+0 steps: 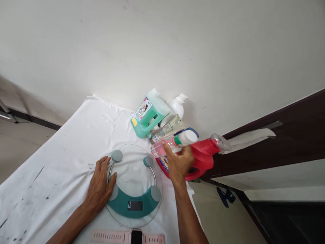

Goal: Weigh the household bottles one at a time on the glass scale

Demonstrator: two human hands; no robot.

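Note:
A round glass bathroom scale [116,205] with a teal band, grey feet pads and a small dark display lies on the white cloth. My left hand [101,181] rests along its left rim, fingers stretched out and holding nothing. Just past the scale's right edge, my right hand [179,162] grips a clear bottle [162,149] with pink liquid, a green band and a white cap, tilted to the right. Right behind it stand a red jug [203,157] and a beige tube [169,128]. How far the fingers wrap around the bottle is partly hidden.
A green jug [146,118] and a white bottle [177,105] stand by the wall [162,51]. A pink-strapped smartwatch [137,236] lies at the near edge of the cloth-covered table [63,145]. Dark slippers [224,197] are on the floor to the right.

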